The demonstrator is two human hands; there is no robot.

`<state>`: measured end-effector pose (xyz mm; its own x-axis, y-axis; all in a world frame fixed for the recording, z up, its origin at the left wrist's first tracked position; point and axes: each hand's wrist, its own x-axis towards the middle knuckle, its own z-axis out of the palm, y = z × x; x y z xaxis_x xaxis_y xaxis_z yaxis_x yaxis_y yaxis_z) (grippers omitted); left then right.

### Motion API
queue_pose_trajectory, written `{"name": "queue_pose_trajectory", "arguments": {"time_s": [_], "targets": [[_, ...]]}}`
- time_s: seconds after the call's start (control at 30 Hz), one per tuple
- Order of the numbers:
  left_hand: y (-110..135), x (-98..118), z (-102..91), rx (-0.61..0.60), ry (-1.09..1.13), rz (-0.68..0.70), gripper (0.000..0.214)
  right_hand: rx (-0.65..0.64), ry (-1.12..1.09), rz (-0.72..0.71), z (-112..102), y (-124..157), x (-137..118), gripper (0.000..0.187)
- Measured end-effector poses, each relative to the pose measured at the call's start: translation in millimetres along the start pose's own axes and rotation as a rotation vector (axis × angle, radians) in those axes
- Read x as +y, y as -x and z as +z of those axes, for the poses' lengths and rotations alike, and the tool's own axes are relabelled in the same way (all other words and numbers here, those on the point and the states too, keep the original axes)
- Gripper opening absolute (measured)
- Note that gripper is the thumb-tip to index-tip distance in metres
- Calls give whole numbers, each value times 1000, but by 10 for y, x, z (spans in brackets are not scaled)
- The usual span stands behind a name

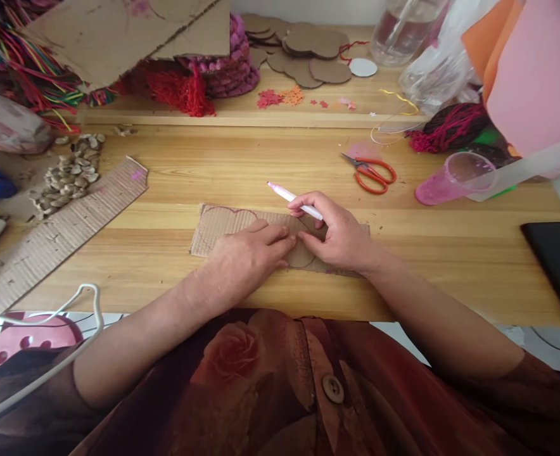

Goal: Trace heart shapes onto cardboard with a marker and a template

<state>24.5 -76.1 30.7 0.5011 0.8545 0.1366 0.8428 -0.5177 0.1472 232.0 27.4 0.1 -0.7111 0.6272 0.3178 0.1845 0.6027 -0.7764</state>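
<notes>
We see two bare hands at work over a wooden surface (213, 168). Directly in front of the person, a corrugated cardboard strip (208, 235) lies flat, a curved outline drawn at its left end. The left hand (242, 254) rests on it, fingers extended and pressing down, partly covering a smoother cardboard piece (303, 255) on top. The right hand's (343, 233) fingers grasp a white marker (282, 192), its tip pointing up and left, clear of the cardboard. Beyond that hand we find red-handled scissors (358, 163); farther right, a pink cup (453, 178).
</notes>
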Motion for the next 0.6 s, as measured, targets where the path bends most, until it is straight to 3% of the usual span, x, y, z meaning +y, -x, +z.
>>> {"name": "queue_pose_trajectory", "arguments": {"time_s": [0.1,0.27,0.43,0.6], "targets": [[-8,-153,4,45,131,70,27,3,12,-5,6,1,7,47],[-17,-362,24,88,331,91,40,10,23,36,14,0,-4,49],[-38,-350,49,86,370,147,38,4,17,52,11,-8,-14,49],[-39,-278,28,54,268,142,35,-15,-11,50,-3,-14,-13,46]]}}
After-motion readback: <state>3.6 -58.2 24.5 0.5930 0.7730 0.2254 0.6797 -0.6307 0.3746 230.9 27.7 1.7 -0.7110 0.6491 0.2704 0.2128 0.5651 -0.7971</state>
